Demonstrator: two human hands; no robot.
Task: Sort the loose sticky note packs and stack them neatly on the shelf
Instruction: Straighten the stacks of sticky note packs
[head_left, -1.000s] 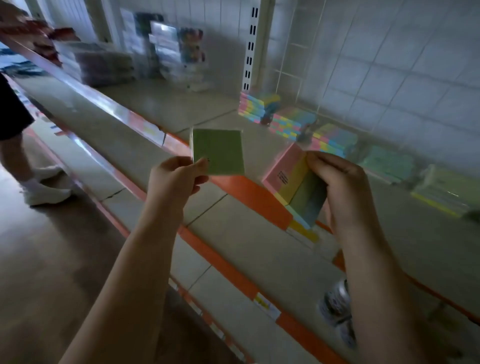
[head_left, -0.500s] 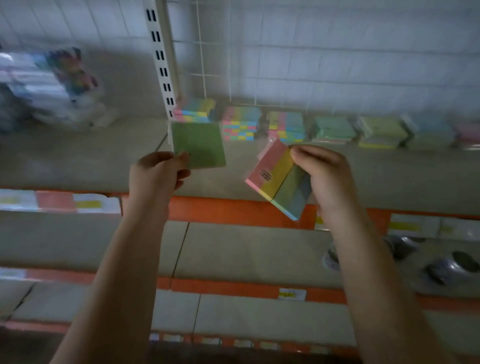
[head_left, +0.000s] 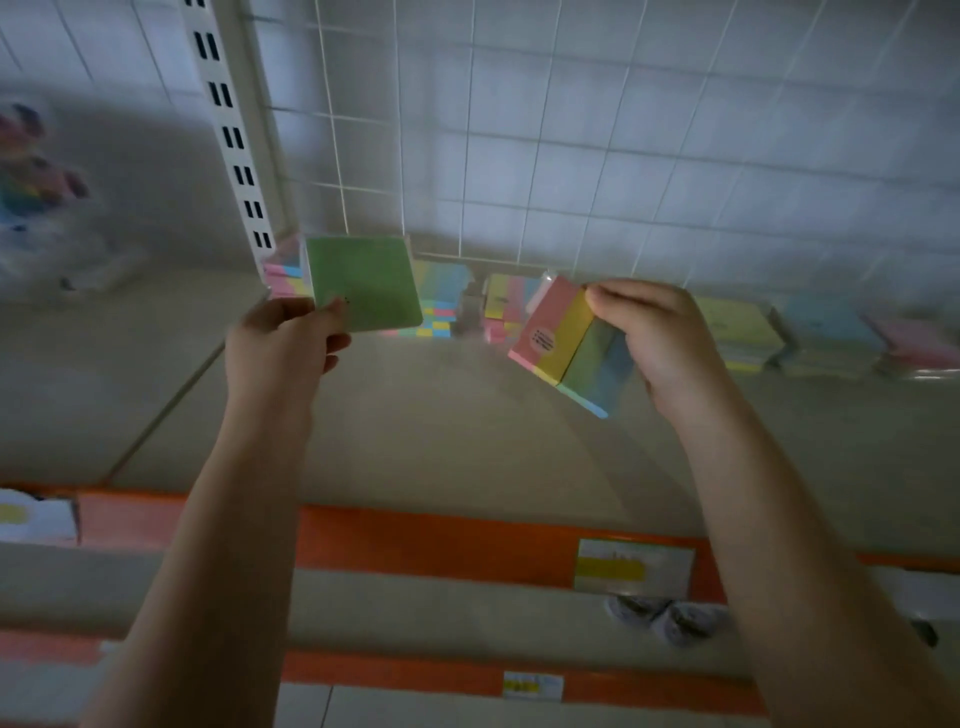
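Striped pack (head_left: 563, 345) in right hand (head_left: 660, 343) bears unreadable print.

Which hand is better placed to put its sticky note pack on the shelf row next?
Probably the left hand: its flat green sticky note pack is single-coloured and already raised against the back row, while the right hand holds several striped multicolour packs, tilted.

The green sticky note pack (head_left: 363, 283) looks like matt paper with a smooth face. The multicoloured sticky note pack (head_left: 569, 343) is paper too, its pastel bands under a faintly glossy clear wrap (the sheen shows along its top edge). The shelf (head_left: 441, 415) reads as smooth painted metal, dull beige. The wire grid panel (head_left: 470, 156) behind is thin white-coated metal. The slotted upright (head_left: 228, 130) is painted metal.
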